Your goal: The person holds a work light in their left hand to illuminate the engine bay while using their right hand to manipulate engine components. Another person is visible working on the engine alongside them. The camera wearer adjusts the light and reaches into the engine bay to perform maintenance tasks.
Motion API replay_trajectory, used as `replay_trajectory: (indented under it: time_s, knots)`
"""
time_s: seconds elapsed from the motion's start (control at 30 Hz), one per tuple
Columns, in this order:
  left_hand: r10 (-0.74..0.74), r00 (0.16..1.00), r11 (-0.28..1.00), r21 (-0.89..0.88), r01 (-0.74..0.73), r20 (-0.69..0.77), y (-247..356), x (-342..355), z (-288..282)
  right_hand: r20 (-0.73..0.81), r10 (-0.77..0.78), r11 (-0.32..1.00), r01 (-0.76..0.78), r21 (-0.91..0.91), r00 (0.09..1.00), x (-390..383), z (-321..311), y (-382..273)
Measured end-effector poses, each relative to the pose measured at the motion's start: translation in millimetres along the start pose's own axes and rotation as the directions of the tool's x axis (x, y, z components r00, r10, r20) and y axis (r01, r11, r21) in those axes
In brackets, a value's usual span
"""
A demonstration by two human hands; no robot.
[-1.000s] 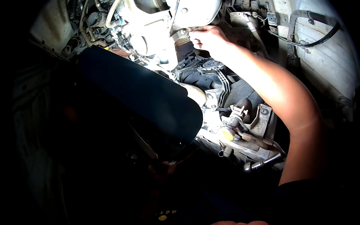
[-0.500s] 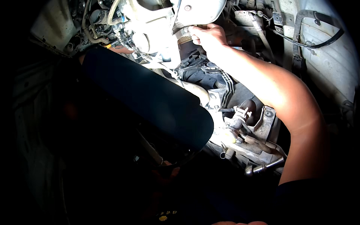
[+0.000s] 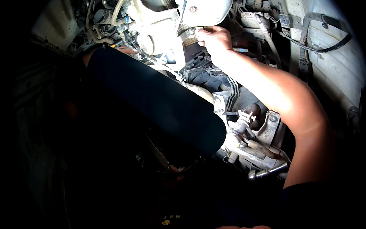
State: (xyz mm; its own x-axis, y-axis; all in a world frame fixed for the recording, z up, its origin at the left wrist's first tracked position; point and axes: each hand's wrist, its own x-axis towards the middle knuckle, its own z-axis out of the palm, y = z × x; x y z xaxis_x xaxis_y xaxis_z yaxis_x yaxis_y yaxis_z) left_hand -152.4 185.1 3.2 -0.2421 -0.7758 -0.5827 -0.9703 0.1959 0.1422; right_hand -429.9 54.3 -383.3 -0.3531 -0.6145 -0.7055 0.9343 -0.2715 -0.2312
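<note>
My right hand [image 3: 217, 41] reaches up into an engine bay. Its fingers are pinched at the end of a bright metal clamp [image 3: 187, 36], below a pale rounded metal cover [image 3: 207, 11]. The fingertips cover part of the clamp. A long dark shape [image 3: 160, 103], perhaps a sleeve, crosses the middle and blocks much of the view. Past its far edge a strip of skin shows beside hoses and wiring, seemingly my left hand [image 3: 127, 50]. Its fingers are mostly hidden, and I cannot tell what they touch.
A chrome socket tool [image 3: 267, 172] lies at the lower right, near a metal fitting [image 3: 244, 124] and a grey bracket [image 3: 271, 120]. Black hose [image 3: 331, 44] bends along the right body panel. Hoses [image 3: 91, 26] crowd the upper left. Deep shadow covers the lower left.
The view has shifted slightly, and the dark shape sits a little farther right and lower. My right hand keeps its pinch at the clamp.
</note>
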Motion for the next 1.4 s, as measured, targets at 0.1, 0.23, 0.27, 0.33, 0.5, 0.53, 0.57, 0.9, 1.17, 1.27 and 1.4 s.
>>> replay_trajectory:
  time_s: [0.1,0.23,0.27,0.33,0.5,0.53,0.57,0.9,1.17,1.27,1.4]
  knots:
    - [-0.036,0.999,0.996,-0.076,0.037,0.004,13,2,4,-0.034,0.021,0.996,-0.024,-0.081,0.999,-3,2,-4]
    - [-0.065,0.998,0.99,-0.124,0.064,-0.009,11,1,8,-0.048,0.067,0.992,-0.071,-0.106,0.997,-7,4,-11]
    - [-0.073,0.997,0.989,-0.128,0.072,-0.011,11,1,8,-0.05,0.067,0.991,-0.072,-0.116,0.996,-6,3,-12]
    - [0.02,0.999,0.998,-0.061,-0.018,0.043,-10,-3,-1,-0.051,0.074,0.987,-0.08,-0.137,0.996,-4,2,-10]
    - [0.017,0.997,0.998,0.064,-0.022,0.07,-7,-3,-5,0.016,0.031,0.996,-0.029,-0.082,0.999,-3,-3,-4]
    - [-0.033,0.999,0.999,0.038,0.031,0.036,-4,-5,-1,0.017,0.039,0.997,-0.038,-0.067,0.999,-4,-5,-4]
    - [-0.083,0.997,0.996,0.012,0.083,0.002,-3,-5,2,0.019,0.048,0.998,-0.047,-0.049,0.999,-4,-6,-3]
    - [-0.011,0.998,0.999,0.033,0.009,0.066,-26,-17,-8,0.498,-0.64,0.254,0.773,-0.581,0.584,-3,-23,-35]
    - [0.078,0.995,0.996,0.046,-0.081,0.066,-19,-12,-5,0.559,-0.596,0.223,0.787,-0.575,0.577,-1,-25,-33]
    - [-0.01,1.0,1.0,-0.008,0.01,0.019,-10,-12,-2,0.512,-0.598,0.317,0.769,-0.555,0.617,-3,-23,-30]
    - [-0.107,0.994,0.993,-0.057,0.106,-0.019,2,-8,4,0.478,-0.619,0.378,0.77,-0.514,0.623,-5,-21,-23]
